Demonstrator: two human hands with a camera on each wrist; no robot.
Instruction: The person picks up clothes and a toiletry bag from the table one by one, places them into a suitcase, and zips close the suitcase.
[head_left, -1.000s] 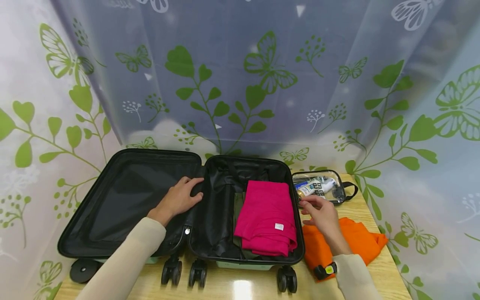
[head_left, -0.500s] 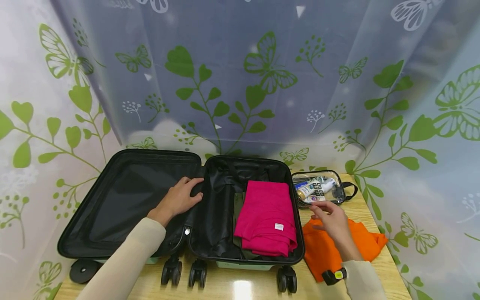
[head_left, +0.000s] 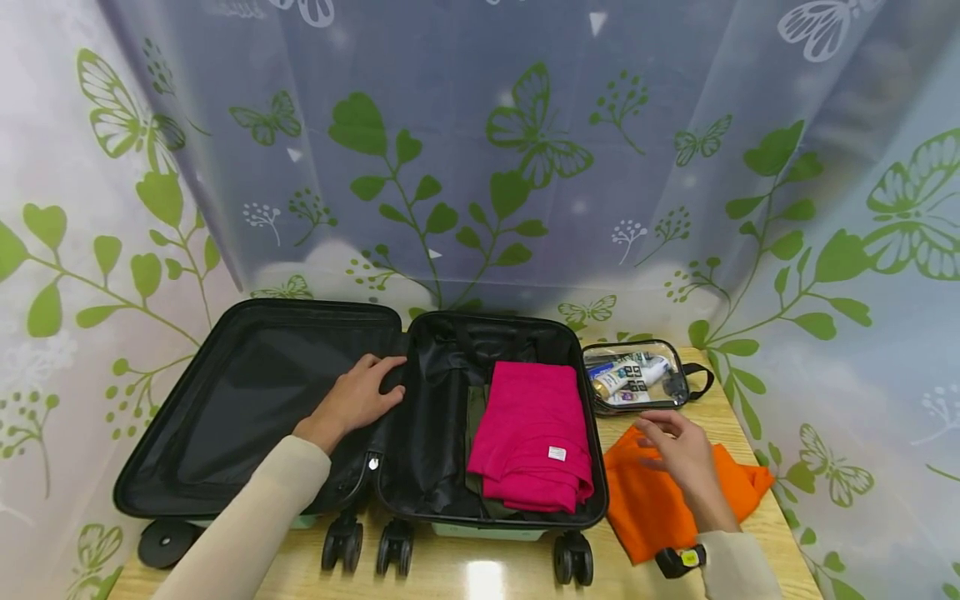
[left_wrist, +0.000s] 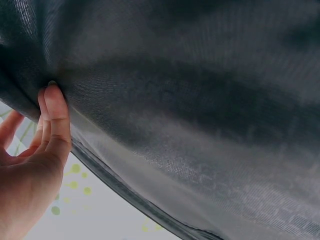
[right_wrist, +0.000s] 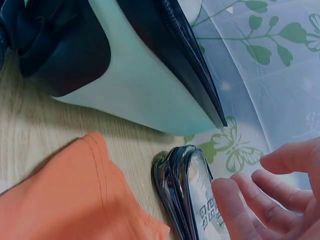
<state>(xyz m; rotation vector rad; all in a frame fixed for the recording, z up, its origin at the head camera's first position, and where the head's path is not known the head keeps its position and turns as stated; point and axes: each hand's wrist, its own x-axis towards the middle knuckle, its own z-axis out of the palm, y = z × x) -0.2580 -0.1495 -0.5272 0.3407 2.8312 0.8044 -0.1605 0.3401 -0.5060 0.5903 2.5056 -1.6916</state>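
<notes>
"Our right hand hangs relaxed, fingers softly bent and unclenched, near the stitched orange cloth?"

"Yes, and near our clear, rounded pouch (dark-rimmed, small tubes showing through), which lies just beside the hard-shelled suitcase."

"Our left hand?"

"Fairly straight fingers, tips touching the fine-woven dark lining; folded pink fabric fills part of the right half."

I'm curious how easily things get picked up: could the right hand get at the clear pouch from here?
Probably yes: the right hand looks empty, is close to the clear pouch, and nothing seems to stand between them.
</notes>
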